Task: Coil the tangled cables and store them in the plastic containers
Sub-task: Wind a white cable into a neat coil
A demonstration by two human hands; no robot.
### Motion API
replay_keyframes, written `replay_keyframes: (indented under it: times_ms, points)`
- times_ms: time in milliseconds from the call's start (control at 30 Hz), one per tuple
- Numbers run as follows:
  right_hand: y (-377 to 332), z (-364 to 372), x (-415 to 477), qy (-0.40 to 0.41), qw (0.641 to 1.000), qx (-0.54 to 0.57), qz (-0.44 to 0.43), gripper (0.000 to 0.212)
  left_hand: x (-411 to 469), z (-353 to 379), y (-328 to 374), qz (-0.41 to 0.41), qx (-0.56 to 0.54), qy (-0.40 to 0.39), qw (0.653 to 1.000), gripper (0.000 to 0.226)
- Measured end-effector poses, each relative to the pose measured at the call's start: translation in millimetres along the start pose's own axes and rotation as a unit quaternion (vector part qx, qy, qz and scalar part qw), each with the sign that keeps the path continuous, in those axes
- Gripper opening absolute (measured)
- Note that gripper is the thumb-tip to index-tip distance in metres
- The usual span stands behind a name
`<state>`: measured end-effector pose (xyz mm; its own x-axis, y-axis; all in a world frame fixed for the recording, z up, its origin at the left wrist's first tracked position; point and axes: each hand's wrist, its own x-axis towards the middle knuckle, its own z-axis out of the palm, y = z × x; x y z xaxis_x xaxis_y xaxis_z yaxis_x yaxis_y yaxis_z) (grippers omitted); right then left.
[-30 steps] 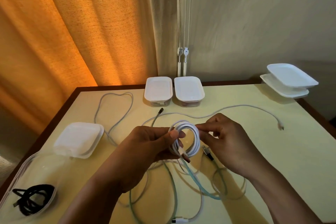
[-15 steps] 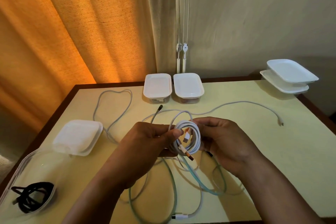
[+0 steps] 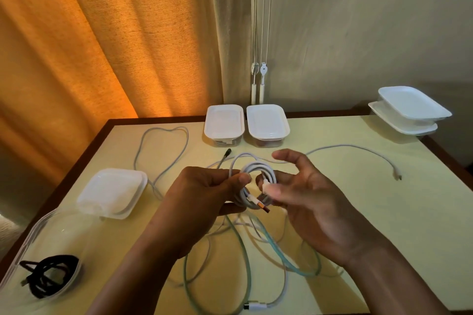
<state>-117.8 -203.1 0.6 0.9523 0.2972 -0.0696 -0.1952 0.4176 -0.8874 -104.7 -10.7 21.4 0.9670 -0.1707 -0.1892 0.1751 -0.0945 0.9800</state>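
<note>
The table is pale yellow with a dark wooden edge, and an orange curtain hangs behind its left side.

I count five containers. Two closed white ones sit side by side at the back edge, and two more are stacked at the far right corner. One clear container stands open at the near left. A white lid lies just beside the clear one (it may be two lids stacked, I cannot tell).

My left hand is clenched on the white coil, thumb on top and fingers curled under, holding it above the middle of the table. My right hand is loose, fingers spread and blurred. Its thumb tip is at the coil's right side, and I cannot tell how firmly it touches.

One black cable lies coiled inside the clear container. A long white cable trails off to the right. A pale cable loops at the back left, and a teal cable runs through the tangle under my hands (too knotted to count the rest).

One orange-tipped plug sticks out below the coil.
</note>
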Motion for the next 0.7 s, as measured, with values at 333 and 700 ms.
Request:
replay_keyframes:
  times_ms: [333,700]
  points:
    - [-9.9,-2.3,-8.8,-0.076,0.942,-0.308,-0.108,0.048,-1.4,-3.4,2.9,-0.012,-0.012,-0.01,1.0,0.02]
    - [-8.1,-16.7,-3.9,-0.05,0.944,-0.287,-0.153,0.014,1.2,-1.8,5.1,-0.013,-0.03,-0.042,0.999,0.036]
